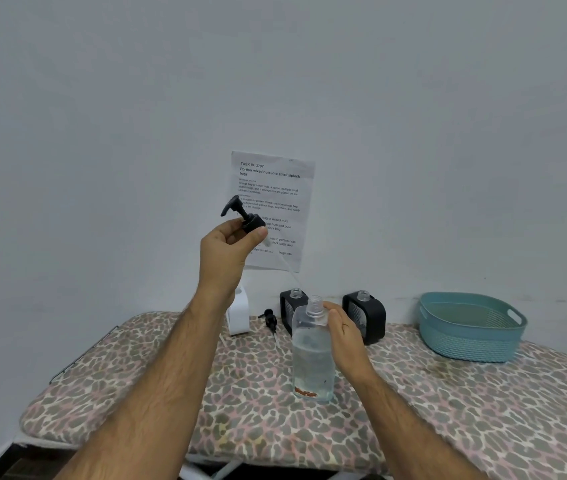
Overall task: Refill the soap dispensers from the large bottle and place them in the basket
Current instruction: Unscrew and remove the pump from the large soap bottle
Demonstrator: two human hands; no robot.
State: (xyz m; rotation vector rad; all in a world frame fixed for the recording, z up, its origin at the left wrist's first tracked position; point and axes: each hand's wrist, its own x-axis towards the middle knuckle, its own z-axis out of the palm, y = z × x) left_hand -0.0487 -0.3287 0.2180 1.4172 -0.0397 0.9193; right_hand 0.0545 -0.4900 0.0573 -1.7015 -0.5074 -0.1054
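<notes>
Above the leopard-print tabletop (448,410), the left hand (226,251) pinches a black pump head (245,216), its clear tube trailing down. Right hand (342,332) grips the large clear plastic bottle (311,358), uncapped and upright. Behind the hands stand two black square dispensers (367,317); right of them, a teal woven basket (469,337).

Board (448,410) front and right open — free passage. Rear row blocked: white dispenser (238,317), loose pump (270,318), two black dispensers (367,318) — basket (469,327) far right.
</notes>
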